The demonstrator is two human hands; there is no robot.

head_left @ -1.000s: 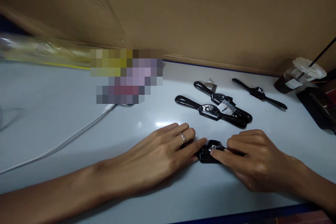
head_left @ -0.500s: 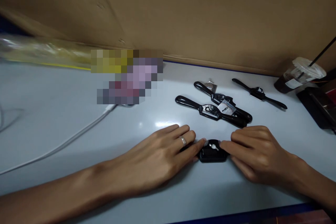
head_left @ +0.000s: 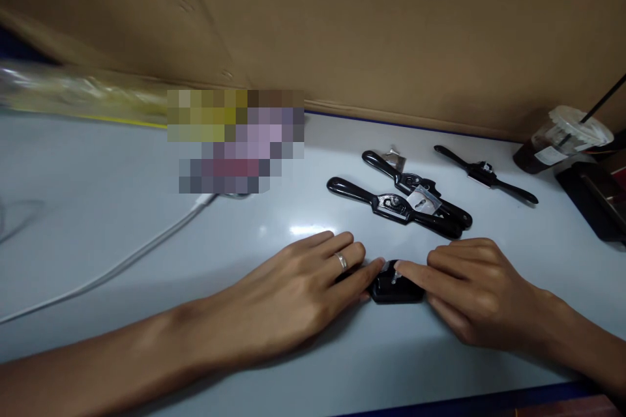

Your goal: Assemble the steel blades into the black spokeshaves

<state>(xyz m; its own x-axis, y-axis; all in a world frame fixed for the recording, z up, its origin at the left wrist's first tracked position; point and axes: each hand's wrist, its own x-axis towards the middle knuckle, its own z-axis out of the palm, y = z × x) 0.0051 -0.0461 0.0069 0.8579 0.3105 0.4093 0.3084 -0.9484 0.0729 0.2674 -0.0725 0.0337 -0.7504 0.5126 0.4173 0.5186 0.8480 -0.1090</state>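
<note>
A black metal tool (head_left: 397, 292) lies on the light table between my hands, its two ends covered by them. My left hand (head_left: 313, 287) wears a ring and is closed on the tool's left end, with the index fingertip at the edge of the middle part. My right hand (head_left: 476, 290) is closed around the right end, its index fingertip on the small silver screw in the middle. Behind lie two black two-handled tools (head_left: 349, 189) (head_left: 379, 161), side by side, with a small clear packet (head_left: 423, 201) on them.
Another black two-handled tool (head_left: 482, 174) lies at the back right, near a tilted plastic cup (head_left: 557, 143) with a straw and a black object (head_left: 589, 199). A white cable (head_left: 147, 251) crosses the left side. Cardboard (head_left: 391, 32) stands behind the table.
My right index fingertip has moved left from the edge of the tool's middle part onto the silver screw, which now points another way. My left hand has stayed in place.
</note>
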